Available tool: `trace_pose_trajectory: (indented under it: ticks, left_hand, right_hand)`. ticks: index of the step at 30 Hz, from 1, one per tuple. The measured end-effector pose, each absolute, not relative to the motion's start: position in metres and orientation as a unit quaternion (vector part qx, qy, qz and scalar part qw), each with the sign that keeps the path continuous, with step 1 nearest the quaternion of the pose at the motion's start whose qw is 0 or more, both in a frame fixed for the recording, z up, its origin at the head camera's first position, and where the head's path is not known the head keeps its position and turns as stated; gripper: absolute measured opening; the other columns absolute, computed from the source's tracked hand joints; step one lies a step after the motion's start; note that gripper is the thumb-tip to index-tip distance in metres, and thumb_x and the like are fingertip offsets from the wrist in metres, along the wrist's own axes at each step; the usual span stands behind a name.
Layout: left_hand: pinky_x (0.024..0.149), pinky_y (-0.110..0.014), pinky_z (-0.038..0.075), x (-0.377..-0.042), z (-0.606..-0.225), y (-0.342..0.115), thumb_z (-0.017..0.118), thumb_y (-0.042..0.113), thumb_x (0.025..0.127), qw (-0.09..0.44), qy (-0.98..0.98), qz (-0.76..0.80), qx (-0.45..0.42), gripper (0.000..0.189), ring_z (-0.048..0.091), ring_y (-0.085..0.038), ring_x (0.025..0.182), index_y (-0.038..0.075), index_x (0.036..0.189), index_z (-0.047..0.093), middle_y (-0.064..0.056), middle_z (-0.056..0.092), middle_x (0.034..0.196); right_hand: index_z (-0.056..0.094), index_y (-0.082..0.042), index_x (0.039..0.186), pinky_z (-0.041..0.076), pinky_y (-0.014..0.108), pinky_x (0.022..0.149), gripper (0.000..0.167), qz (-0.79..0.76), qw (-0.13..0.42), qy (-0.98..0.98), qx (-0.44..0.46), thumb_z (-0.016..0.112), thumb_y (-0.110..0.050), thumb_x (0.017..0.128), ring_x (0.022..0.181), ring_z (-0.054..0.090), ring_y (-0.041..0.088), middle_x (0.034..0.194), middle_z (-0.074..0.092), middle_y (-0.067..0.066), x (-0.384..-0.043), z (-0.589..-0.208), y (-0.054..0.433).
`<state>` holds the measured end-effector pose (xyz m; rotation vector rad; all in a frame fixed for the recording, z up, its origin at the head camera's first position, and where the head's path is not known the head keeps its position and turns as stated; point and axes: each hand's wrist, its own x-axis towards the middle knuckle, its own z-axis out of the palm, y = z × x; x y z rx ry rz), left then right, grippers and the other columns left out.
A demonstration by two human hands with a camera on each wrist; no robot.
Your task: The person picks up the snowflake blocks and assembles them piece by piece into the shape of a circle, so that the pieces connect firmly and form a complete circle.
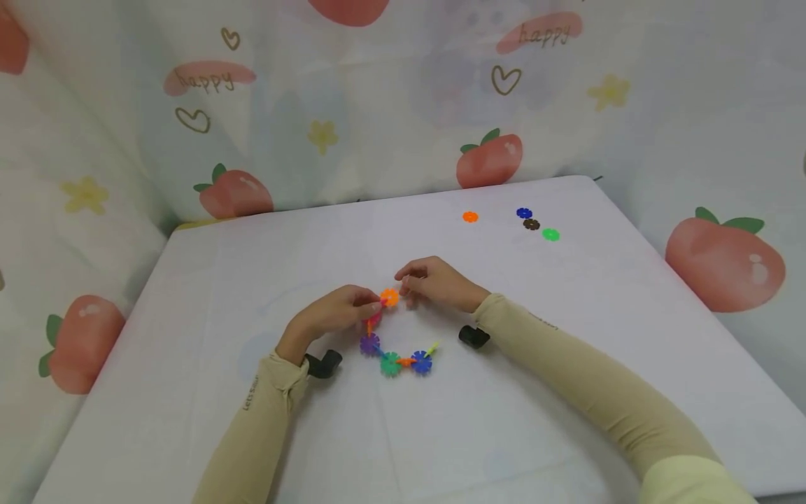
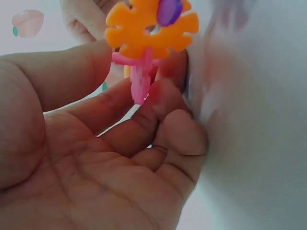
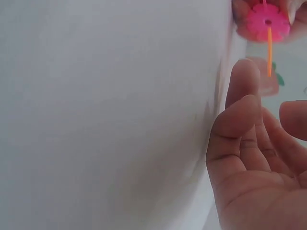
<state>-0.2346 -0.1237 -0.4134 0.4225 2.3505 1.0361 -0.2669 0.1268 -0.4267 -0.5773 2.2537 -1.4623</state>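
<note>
A curved chain of notched plastic snowflake discs lies on the white tabletop in the head view. My left hand (image 1: 334, 309) pinches a pink disc (image 2: 140, 81) at its upper end between thumb and fingers. Slotted into it is an orange disc (image 1: 390, 297). Below follow a purple disc (image 1: 369, 344), a green disc (image 1: 390, 364), a blue disc (image 1: 421, 362) and a yellow disc (image 1: 432, 349) seen edge-on. My right hand (image 1: 437, 282) hovers just right of the orange disc, fingers loosely bent, thumb apart from them and nothing held in the right wrist view.
Toward the back right lie loose discs: orange (image 1: 470, 217), dark blue (image 1: 524, 213), brown (image 1: 532, 225) and bright green (image 1: 550, 234). Black wrist cameras (image 1: 474, 337) sit under both sleeves. A fruit-printed curtain (image 1: 390, 105) stands behind the table and at its sides.
</note>
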Motion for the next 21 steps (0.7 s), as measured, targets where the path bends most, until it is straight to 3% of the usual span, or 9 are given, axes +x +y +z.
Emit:
trace_pose_trajectory:
  ticks: [4, 7, 17, 21]
  left_hand:
    - [0.107, -0.049, 0.047, -0.237, -0.411, -0.124, 0.061, 0.027, 0.110, 0.274, 0.871, 0.371, 0.169, 0.039, 0.061, -0.027, 0.108, -0.002, 0.136, 0.067, -0.008, 0.070, 0.114]
    - [0.105, -0.047, 0.049, -0.240, -0.410, -0.125, 0.061, 0.026, 0.110, 0.281, 0.871, 0.360, 0.182, 0.039, 0.061, -0.026, 0.107, -0.002, 0.136, 0.067, -0.008, 0.069, 0.113]
    - [0.097, -0.043, 0.050, -0.261, -0.404, -0.126, 0.057, 0.023, 0.111, 0.277, 0.871, 0.353, 0.201, 0.034, 0.062, -0.026, 0.102, -0.001, 0.132, 0.069, -0.010, 0.070, 0.109]
    - [0.088, -0.036, 0.053, -0.272, -0.404, -0.112, 0.059, 0.021, 0.110, 0.267, 0.877, 0.345, 0.201, 0.033, 0.063, -0.024, 0.093, 0.001, 0.135, 0.069, -0.009, 0.071, 0.105]
  right_hand:
    - [0.067, 0.007, 0.130, 0.053, 0.028, 0.072, 0.027, -0.516, 0.174, 0.820, -0.177, 0.056, -0.008, 0.111, 0.085, 0.072, 0.025, 0.103, 0.073, 0.015, -0.273, -0.422, 0.149]
    - [0.068, 0.007, 0.130, 0.054, 0.029, 0.074, 0.027, -0.505, 0.144, 0.836, -0.157, 0.056, -0.008, 0.111, 0.089, 0.072, 0.027, 0.106, 0.073, 0.017, -0.279, -0.418, 0.169]
    - [0.068, 0.007, 0.131, 0.048, 0.046, 0.102, 0.031, -0.417, 0.026, 0.906, -0.068, 0.054, -0.009, 0.109, 0.113, 0.062, 0.036, 0.125, 0.069, 0.022, -0.314, -0.413, 0.254]
    - [0.065, 0.011, 0.131, 0.045, 0.055, 0.106, 0.032, -0.369, -0.021, 0.928, -0.041, 0.052, -0.006, 0.107, 0.117, 0.056, 0.042, 0.128, 0.065, 0.029, -0.322, -0.413, 0.293]
